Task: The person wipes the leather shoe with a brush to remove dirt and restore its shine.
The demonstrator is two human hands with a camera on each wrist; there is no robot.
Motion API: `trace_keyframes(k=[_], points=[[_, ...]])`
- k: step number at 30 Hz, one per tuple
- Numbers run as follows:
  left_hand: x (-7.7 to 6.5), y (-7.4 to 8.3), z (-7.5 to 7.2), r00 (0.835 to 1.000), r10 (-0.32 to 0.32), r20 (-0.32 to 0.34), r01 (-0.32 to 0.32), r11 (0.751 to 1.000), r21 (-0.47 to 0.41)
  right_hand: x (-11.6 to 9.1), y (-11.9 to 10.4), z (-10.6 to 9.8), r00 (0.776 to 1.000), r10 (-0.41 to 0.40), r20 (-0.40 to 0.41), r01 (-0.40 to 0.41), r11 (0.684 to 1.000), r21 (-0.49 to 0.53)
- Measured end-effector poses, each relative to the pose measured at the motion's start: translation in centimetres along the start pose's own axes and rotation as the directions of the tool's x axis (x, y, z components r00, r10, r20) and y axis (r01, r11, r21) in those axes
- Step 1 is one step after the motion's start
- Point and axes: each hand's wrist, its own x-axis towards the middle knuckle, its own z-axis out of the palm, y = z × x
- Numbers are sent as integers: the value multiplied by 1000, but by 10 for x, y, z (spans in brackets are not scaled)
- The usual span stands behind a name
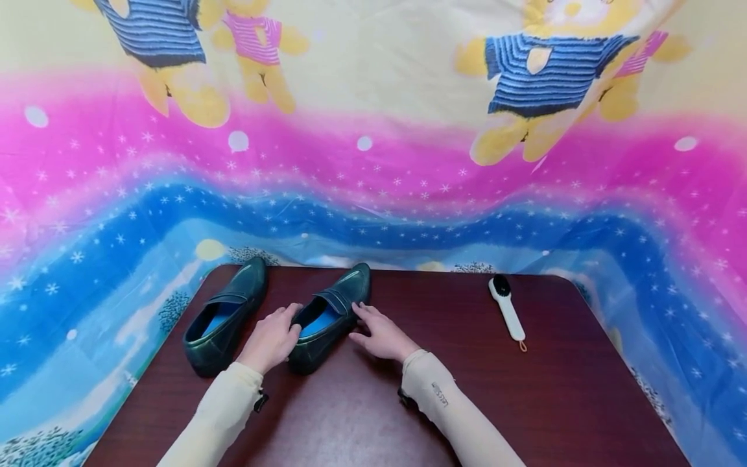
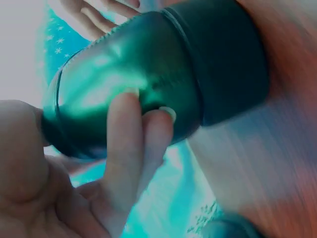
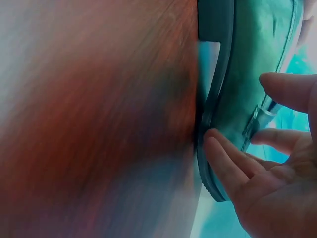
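Note:
Two dark green loafers with blue insoles are on the table, toes pointing away. My left hand (image 1: 271,338) grips the right-hand loafer (image 1: 356,285) near its heel. In the left wrist view, the thumb lies at the rim and two fingers (image 2: 125,134) press on the glossy heel (image 2: 148,64). On the shoe's other side is my right hand (image 1: 382,334). The right wrist view has its fingers (image 3: 223,158) fairly straight, touching the side near the sole, with the thumb by the upper edge. The other loafer (image 1: 242,285) stands to the left of my left hand.
A white-handled brush (image 1: 509,311) with black bristles and an orange loop lies on the right of the dark red table (image 1: 432,298). A patterned cloth (image 1: 373,168) with bears and snowflakes hangs behind the table and along its sides.

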Motion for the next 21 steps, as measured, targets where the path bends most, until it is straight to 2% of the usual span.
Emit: trace_keyframes(k=[2,5,10,13,16,21], points=[[-6,0,-1,997,70,-32,-68,996,51,6,-5,4,1000,12,-2,-12,1000,-1],[-16,-1,0,984,165,-72,-155,980,124,16,-14,12,999,41,-14,-42,999,-22],[-28,-7,1,947,286,-147,-247,940,234,30,-28,22,997,75,-8,-75,996,-44],[-31,-15,-2,930,317,-184,-265,928,261,38,-35,27,997,72,7,-72,997,-41],[-34,-24,-7,926,318,-202,-258,926,274,48,-42,36,998,63,24,-62,997,-45],[-42,-37,-18,922,320,-218,-227,903,365,62,-56,51,996,51,67,-48,998,-36]])
